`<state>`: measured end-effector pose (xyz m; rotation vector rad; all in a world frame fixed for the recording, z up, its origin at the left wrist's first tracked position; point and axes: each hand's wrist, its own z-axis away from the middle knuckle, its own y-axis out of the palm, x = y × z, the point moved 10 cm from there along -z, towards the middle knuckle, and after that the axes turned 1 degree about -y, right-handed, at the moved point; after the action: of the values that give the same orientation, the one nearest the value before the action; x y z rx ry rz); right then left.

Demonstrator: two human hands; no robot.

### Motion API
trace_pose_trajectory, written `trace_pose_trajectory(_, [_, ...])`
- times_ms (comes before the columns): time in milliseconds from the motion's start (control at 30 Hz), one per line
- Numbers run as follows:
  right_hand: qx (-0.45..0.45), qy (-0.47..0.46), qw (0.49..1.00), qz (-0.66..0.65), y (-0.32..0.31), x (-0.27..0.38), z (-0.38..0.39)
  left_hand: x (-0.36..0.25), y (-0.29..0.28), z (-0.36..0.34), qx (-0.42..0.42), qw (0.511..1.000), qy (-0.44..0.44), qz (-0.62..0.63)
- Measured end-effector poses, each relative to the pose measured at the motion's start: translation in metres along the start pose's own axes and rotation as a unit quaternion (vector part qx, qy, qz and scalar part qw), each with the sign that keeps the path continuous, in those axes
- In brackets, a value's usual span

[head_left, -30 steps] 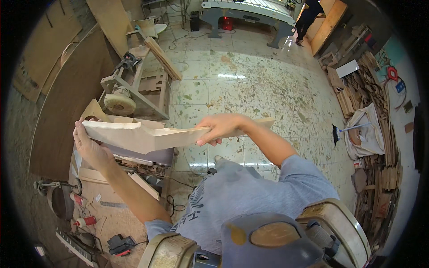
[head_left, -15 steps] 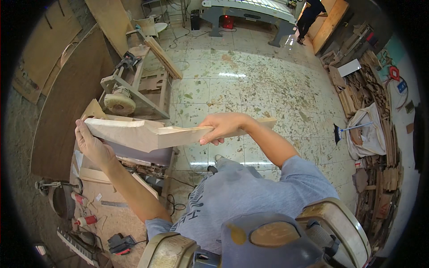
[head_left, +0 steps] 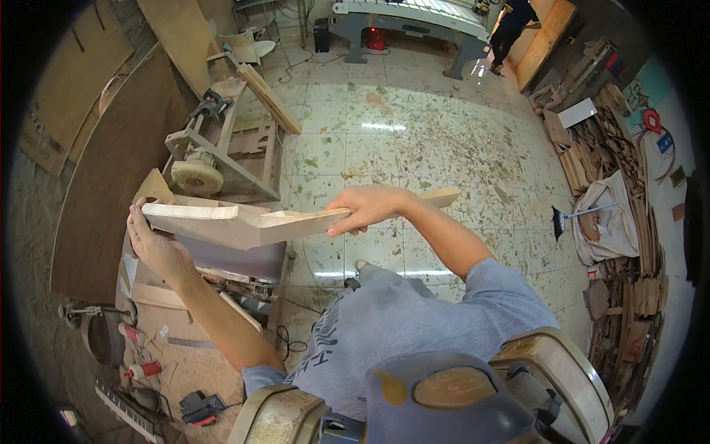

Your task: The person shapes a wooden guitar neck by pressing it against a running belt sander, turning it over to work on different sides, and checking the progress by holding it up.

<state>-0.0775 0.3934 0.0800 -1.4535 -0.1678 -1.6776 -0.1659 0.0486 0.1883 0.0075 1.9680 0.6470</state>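
Head view: both hands on the long wooden piece [head_left: 285, 228]!

It's held on the near side of the pale round wheel [head_left: 197, 176], long axis running crosswise. Right hand [head_left: 366, 207] pinches well right of that wheel; left hand [head_left: 157, 244] touches the end just left of it, thumb hidden, grip impossible to tell.

From the wearer's head we look down and forward through a wide fisheye (the left one of a pair), with the mask [head_left: 436, 399] very close, the hands [head_left: 367, 207] a little beyond, and the floor [head_left: 414, 148] farther off.
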Motion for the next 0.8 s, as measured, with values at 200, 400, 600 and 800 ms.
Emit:
trace_pose_trajectory(200, [-0.037, 0.002, 0.997, 0.072, -0.013, 0.009, 0.002, 0.003, -0.002, 0.004, -0.015, 1.000, -0.020, -0.019])
trace_pose_trajectory(400, [-0.083, -0.054, 0.980, 0.172, -0.022, 0.010, -0.003, 0.006, -0.006, 0.004, -0.014, 0.999, -0.043, 0.008])
trace_pose_trajectory(600, [-0.080, -0.037, 0.980, 0.180, -0.022, 0.015, 0.001, -0.001, 0.000, 0.005, -0.007, 0.999, -0.029, -0.014])
trace_pose_trajectory(800, [-0.102, -0.044, 0.979, 0.173, -0.023, 0.017, 0.007, -0.004, 0.005, 0.008, -0.010, 0.999, -0.041, -0.002])
